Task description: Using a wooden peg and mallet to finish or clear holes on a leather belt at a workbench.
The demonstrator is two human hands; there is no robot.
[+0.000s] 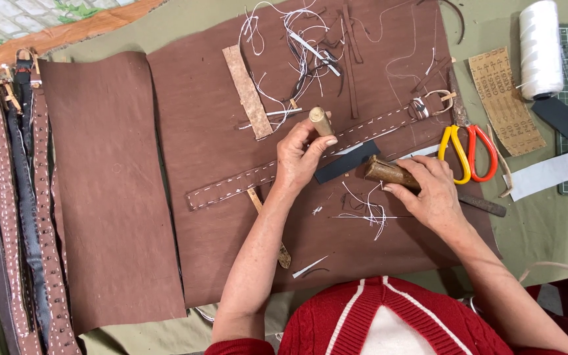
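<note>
**Stitched strap held under a wooden-handled tool on brown leather**

A wooden-handled tool [321,121] is pinched upright by the left hand [302,158], the fingers closed around the pale handle, and its lower end is set on a brown leather strap [310,158] with a line of white stitches. The strap is laid slantwise across a large brown leather sheet [231,217], its buckle end [422,107] lying far and to the right. A dark wooden stick [389,173] is gripped by the right hand [432,194], the fingers curled over it, just right of the left hand and near the strap. Between the two hands a dark flat strip [346,162] is seen under the strap.

Scissors with yellow and red handles [468,152] are placed just beyond the right hand. A spool of white thread [540,49] stands at the far right, beside a sheet of sandpaper [506,102]. Loose thread ends [297,39] are scattered at the far edge of the sheet. A row of finished belts [24,217] is laid along the left side.
</note>
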